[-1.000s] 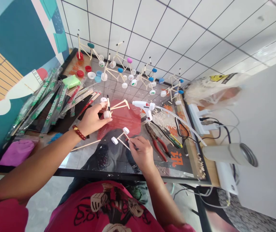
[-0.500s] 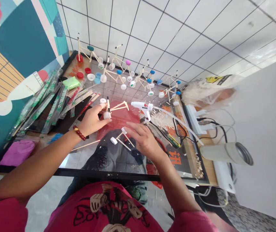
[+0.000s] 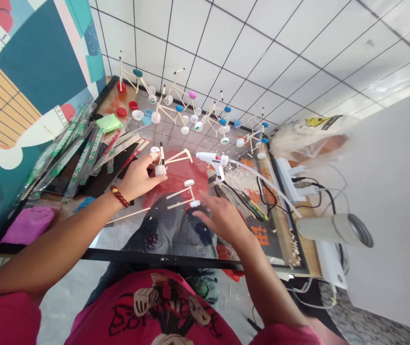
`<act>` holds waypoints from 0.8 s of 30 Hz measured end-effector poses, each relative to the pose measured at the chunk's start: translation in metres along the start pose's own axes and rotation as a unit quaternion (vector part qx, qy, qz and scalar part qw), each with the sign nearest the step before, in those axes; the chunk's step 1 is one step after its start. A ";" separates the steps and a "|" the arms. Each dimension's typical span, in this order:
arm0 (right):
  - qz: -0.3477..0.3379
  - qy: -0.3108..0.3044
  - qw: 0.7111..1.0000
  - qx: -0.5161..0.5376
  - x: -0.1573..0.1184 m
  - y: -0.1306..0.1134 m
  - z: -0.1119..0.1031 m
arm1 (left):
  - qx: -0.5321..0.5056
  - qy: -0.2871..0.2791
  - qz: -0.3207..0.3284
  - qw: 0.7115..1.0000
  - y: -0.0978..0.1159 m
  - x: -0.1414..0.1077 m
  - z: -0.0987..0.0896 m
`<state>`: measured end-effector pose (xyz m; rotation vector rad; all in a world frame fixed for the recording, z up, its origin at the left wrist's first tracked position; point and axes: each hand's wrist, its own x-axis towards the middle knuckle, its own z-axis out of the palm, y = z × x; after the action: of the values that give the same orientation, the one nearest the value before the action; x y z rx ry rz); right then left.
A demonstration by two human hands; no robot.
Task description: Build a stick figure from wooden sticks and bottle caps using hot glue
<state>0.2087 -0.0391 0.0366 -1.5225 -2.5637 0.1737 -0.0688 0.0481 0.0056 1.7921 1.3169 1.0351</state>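
Note:
My left hand (image 3: pixel 141 176) pinches a small stick frame (image 3: pixel 176 157) by its white bottle-cap wheel; a black-tipped upright rises beside the fingers. A second stick frame (image 3: pixel 179 197), two parallel sticks joined to an axle with a white cap at each end, lies on the glass tabletop. Close to its lower cap is my right hand (image 3: pixel 222 216), thumb and fingers apart, with nothing in it. Whether a fingertip touches that frame I cannot tell. A white glue gun (image 3: pixel 213 162) rests on the table past my right hand.
Several finished stick models (image 3: pixel 199 115) with coloured caps stand along the back. Wrapped chopsticks (image 3: pixel 83 158) and a green clay packet (image 3: pixel 108 123) lie left, above purple clay (image 3: pixel 28 224). A green-yellow cutter (image 3: pixel 258 210), cables and a power strip (image 3: pixel 291 179) are at right.
The two-wheeled frame has turned, its sticks now pointing left and its axle nearer my right hand. My right hand has moved slightly right and down. My left hand keeps its hold.

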 end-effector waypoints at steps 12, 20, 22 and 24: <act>-0.044 0.025 0.999 -0.019 0.041 -0.037 -0.008 | -0.005 0.018 0.009 1.000 -0.002 0.002 0.000; 0.003 -0.040 0.997 -0.065 0.066 -0.042 0.010 | -0.003 0.020 0.008 1.000 -0.002 0.002 -0.001; 0.004 -0.041 0.997 -0.060 0.067 -0.042 0.011 | -0.002 0.015 0.008 1.000 -0.003 0.002 -0.001; 0.002 -0.033 0.998 -0.046 0.067 -0.041 0.011 | 0.001 0.011 0.010 1.000 -0.003 0.002 -0.001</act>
<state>0.1393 0.0001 0.0381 -1.5790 -2.6541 0.1100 -0.0707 0.0508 0.0034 1.8042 1.3163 1.0680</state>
